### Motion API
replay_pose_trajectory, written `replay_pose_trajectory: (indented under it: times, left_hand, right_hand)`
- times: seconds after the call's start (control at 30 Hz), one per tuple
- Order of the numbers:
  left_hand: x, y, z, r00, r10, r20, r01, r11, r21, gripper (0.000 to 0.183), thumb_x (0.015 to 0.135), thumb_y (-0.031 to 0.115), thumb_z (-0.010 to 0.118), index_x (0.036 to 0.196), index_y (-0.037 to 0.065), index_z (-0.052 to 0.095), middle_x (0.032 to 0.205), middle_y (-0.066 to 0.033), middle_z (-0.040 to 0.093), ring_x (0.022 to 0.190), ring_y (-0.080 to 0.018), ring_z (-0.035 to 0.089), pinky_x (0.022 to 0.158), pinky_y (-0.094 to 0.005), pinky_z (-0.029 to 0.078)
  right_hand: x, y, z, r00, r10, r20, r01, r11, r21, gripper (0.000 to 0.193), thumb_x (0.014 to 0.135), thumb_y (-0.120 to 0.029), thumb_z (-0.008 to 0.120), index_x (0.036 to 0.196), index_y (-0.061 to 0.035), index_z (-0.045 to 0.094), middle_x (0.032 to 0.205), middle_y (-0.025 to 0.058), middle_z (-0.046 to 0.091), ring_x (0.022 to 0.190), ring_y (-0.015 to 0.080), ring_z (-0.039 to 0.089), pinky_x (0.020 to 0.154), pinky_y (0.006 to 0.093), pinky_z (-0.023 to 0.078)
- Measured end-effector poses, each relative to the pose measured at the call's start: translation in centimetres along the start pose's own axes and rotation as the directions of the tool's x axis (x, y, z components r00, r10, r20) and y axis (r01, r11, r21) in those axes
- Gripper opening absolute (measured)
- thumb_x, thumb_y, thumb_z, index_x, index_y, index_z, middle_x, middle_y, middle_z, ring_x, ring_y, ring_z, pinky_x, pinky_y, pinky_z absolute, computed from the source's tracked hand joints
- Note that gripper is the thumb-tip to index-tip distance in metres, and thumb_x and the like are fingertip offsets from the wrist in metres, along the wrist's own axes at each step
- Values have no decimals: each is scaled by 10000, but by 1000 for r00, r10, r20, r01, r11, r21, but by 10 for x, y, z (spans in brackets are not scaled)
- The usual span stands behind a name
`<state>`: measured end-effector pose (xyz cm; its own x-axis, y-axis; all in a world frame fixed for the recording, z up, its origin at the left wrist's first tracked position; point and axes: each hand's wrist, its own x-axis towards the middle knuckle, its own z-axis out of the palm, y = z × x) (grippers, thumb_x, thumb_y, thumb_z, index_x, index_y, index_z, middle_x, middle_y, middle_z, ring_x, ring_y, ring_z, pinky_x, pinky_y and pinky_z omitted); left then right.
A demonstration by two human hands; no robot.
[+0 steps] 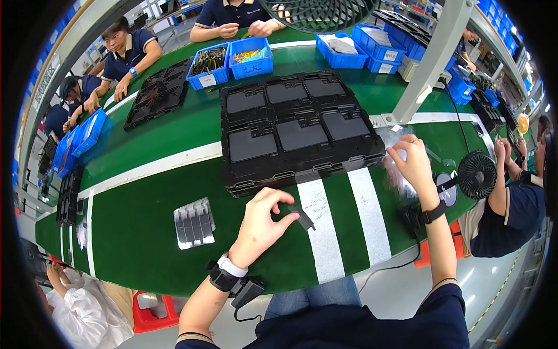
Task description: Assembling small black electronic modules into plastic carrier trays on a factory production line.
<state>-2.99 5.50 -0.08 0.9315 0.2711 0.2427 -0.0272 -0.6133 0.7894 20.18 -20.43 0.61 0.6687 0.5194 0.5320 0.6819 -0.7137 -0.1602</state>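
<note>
My left hand (261,224) pinches a small black flat piece (303,219) between thumb and fingertips, in front of the black tray stack. Over a pile of crumpled clear plastic film (401,179) is my right hand (411,163), its thumb and fingers drawn together. Whatever those fingertips hold, if anything, is too small to make out. Left of my left hand lies a clear sheet (194,224) carrying several black strips. The black tray (247,179) sits beyond both hands, with flat dark grey panels (301,135) in its compartments.
Two white paper strips (325,250) cross the green table (133,244). A small black fan (476,174) and a grey post (430,64) stand to the right. Blue bins (251,68) line the far side. Co-workers sit around, one close at right (505,215).
</note>
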Motion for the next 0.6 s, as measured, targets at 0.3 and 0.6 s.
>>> replay_pose_trajectory:
  times: [0.3, 0.6]
  left_hand:
    - [-7, -5, -1, 997, 0, 78, 0, 1000, 2, 142, 663, 114, 769, 770, 75, 685, 785, -27, 544, 634, -131, 498, 572, -251, 439]
    - [-6, -3, 0, 989, 70, 132, -73, 997, 22, 164, 646, 111, 776, 791, 95, 701, 778, -26, 546, 704, -155, 561, 640, -271, 464]
  right_hand:
    - [114, -120, 22, 929, -359, 92, 330, 914, 235, 221, 716, -250, 677, 840, -71, 647, 995, 120, 577, 943, 302, 538, 811, 375, 460]
    - [173, -134, 103, 844, 73, 531, -77, 997, -15, 526, 820, -456, 569, 1240, -146, 497, 1385, 231, 292, 1281, 405, 267, 999, 538, 299]
